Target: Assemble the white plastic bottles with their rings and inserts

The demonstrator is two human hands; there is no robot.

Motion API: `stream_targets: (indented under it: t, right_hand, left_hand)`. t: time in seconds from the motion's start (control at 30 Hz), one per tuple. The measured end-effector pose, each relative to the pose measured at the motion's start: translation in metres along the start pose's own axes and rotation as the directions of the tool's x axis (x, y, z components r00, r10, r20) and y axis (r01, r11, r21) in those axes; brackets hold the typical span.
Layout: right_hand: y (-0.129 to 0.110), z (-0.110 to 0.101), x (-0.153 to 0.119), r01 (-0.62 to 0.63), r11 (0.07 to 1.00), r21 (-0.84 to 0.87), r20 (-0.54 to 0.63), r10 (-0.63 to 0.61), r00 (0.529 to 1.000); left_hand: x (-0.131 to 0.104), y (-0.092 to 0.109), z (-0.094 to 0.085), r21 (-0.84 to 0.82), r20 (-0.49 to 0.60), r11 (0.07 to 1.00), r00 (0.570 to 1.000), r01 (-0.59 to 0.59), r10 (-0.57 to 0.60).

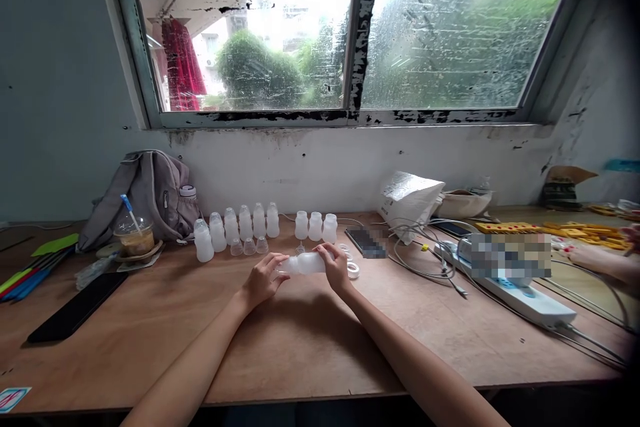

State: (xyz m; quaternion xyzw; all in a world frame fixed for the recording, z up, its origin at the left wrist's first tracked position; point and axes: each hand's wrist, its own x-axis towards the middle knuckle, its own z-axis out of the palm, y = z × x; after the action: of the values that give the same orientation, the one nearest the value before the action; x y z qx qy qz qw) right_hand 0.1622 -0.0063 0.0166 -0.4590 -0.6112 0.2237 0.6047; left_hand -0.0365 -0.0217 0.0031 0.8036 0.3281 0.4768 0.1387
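A translucent white bottle (310,263) lies sideways between my two hands, above the wooden table. My left hand (266,276) is closed around its clear-capped left end. At the other end, the fingers of my right hand (334,265) grip the bottle's base. Behind and to the left stands a row of capped bottles (203,240), several in number. Small clear caps (249,245) sit in front of that row. Three bottles without caps (315,226) stand just behind my hands. White rings (353,271) lie beside my right hand.
A grey backpack (150,193), an iced drink (135,237) and a black case (77,308) are at the left. To the right are a phone (366,242), cables, a white pouch (410,200) and a power strip (540,307). Another person's hand (600,260) shows at the far right.
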Motion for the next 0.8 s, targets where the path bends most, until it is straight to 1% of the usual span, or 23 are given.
stream_targets:
  t: [0.1,0.17,0.33,0.4,0.6,0.67,0.73,0.8]
  right_hand:
    - [0.002,0.0,-0.002,0.014,1.0,0.018,-0.017,-0.013,1.0]
    - [0.002,0.0,-0.003,0.017,1.0,0.022,-0.023,-0.017,1.0]
    - [0.0,0.0,-0.004,-0.004,1.0,0.031,-0.076,0.006,0.997]
    - [-0.001,0.0,-0.004,-0.009,0.999,0.047,-0.09,0.013,0.996]
    - [-0.003,-0.001,-0.005,0.023,0.999,0.038,-0.067,-0.02,0.998]
    - [-0.003,-0.001,-0.006,0.024,0.999,0.036,-0.054,-0.022,0.998]
    - [-0.004,0.001,-0.006,0.007,0.999,0.041,-0.029,-0.006,1.0]
    - [-0.004,0.004,-0.007,-0.034,0.997,0.07,0.021,0.033,0.999]
  left_hand:
    - [-0.001,0.002,-0.001,0.053,0.014,0.997,0.999,-0.047,0.047]
    - [-0.002,0.003,-0.001,0.044,0.017,0.997,0.998,-0.063,0.062]
    - [-0.003,0.009,0.004,-0.078,-0.016,0.997,1.0,-0.007,0.006]
    - [-0.004,0.011,0.006,-0.097,-0.037,0.995,0.999,-0.008,0.004]
    - [-0.006,0.009,0.009,-0.012,-0.041,0.991,0.99,-0.134,0.133]
    - [-0.006,0.008,0.008,-0.004,-0.037,0.989,0.989,-0.147,0.146]
    - [-0.005,0.01,0.007,-0.027,-0.054,0.993,0.993,-0.111,0.109]
    - [-0.002,0.011,0.008,-0.103,-0.11,0.995,0.994,-0.017,0.006]
